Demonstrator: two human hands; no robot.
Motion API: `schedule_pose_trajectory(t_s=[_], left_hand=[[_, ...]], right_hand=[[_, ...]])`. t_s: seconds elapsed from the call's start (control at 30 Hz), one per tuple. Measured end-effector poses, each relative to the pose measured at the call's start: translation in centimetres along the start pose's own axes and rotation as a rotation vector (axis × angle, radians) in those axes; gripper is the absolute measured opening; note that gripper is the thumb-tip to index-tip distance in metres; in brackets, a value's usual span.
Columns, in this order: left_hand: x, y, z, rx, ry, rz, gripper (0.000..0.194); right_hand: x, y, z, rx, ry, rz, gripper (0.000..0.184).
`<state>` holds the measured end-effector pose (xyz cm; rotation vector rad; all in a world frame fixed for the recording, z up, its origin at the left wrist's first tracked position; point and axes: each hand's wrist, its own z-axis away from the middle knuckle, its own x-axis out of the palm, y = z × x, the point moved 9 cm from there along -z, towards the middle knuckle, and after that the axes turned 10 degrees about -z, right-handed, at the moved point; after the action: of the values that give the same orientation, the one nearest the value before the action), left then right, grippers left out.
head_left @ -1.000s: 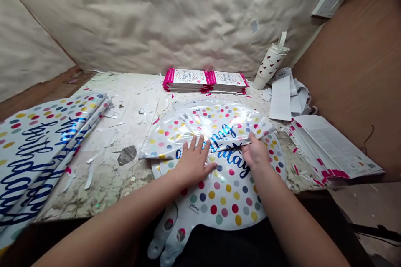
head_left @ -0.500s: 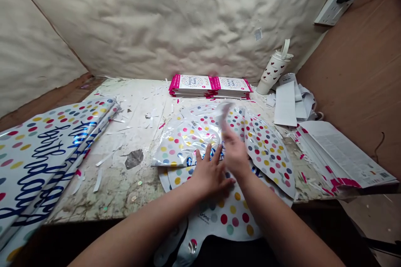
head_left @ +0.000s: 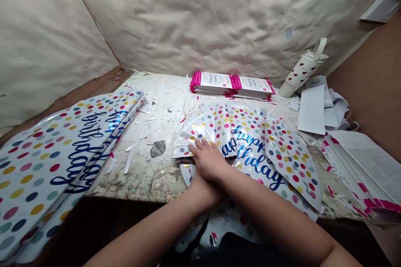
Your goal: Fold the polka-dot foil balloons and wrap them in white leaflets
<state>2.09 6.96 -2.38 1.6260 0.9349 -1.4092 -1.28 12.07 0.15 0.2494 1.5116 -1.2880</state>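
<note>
Dotted foil balloons (head_left: 250,121) with blue "happy birthday" lettering lie stacked flat and overlapping before me at the table's front edge. On the left part of the top one, a folded flap (head_left: 196,127) lies over the sheet. My right hand (head_left: 209,160) presses flat on that flap's lower edge, fingers stretched out, holding nothing. It crosses over my left hand (head_left: 202,190), which rests on the balloons underneath; the left fingers are hidden. Balloon tails (head_left: 213,238) hang over the table edge toward my lap.
More folded dotted balloons (head_left: 62,150) lie at the left. Pink-edged packets (head_left: 232,85) are stacked at the back, beside a leaning white tumbler (head_left: 302,71). White paper pieces (head_left: 313,110) and a stack of printed cards (head_left: 369,162) lie right. Paper scraps litter the table (head_left: 140,175).
My right hand has come down from a blurred raised edge onto the folded flap, crossing over my left hand. More lettering shows on the balloon. The view has turned left.
</note>
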Motion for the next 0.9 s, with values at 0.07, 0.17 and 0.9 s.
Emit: schedule_pose_trajectory(t_s=[0.07,0.17,0.9], left_hand=[[-1.2,0.5,1.2,0.108,-0.020,0.014,0.044],[-4.3,-1.1,3.5,0.182,-0.001,0.033,0.030],[-8.3,-1.5,3.5,0.487,0.380,-0.401,0.018]], right_hand=[[0.5,0.7,0.0,0.031,-0.057,0.004,0.046],[0.5,1.8,0.3,0.051,-0.059,0.011,0.046],[-10.3,15.5,8.8,0.247,0.529,0.226,0.025]])
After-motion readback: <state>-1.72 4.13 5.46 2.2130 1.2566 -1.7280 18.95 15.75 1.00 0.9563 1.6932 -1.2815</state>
